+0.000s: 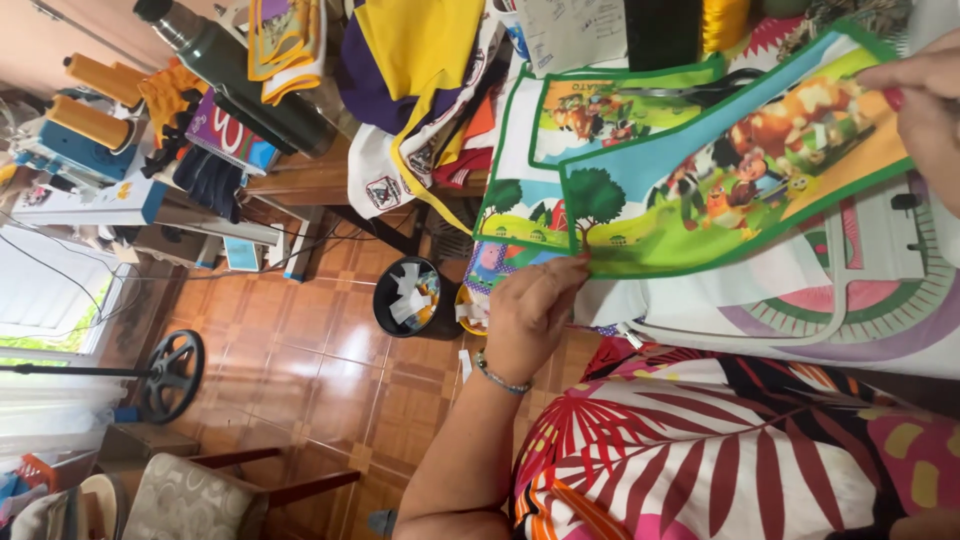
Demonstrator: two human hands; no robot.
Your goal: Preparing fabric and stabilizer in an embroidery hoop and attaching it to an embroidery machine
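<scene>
My left hand (530, 310) pinches the near corner of a colourful cartoon-printed cloth piece with green edging (720, 180). My right hand (925, 95) grips the far end of the same piece at the frame's right edge, so it is stretched between both hands. A second, similar printed piece (600, 110) lies under it on the work surface. A bracelet shows on my left wrist. My lap, in a leaf-patterned dress (720, 460), fills the lower right.
A black bin with paper scraps (408, 295) stands on the brown tiled floor. Yellow, purple and white fabrics (420, 70) are piled on a wooden table. Thread cones (90, 120) sit on a machine at left. A chair (200, 495) stands bottom left.
</scene>
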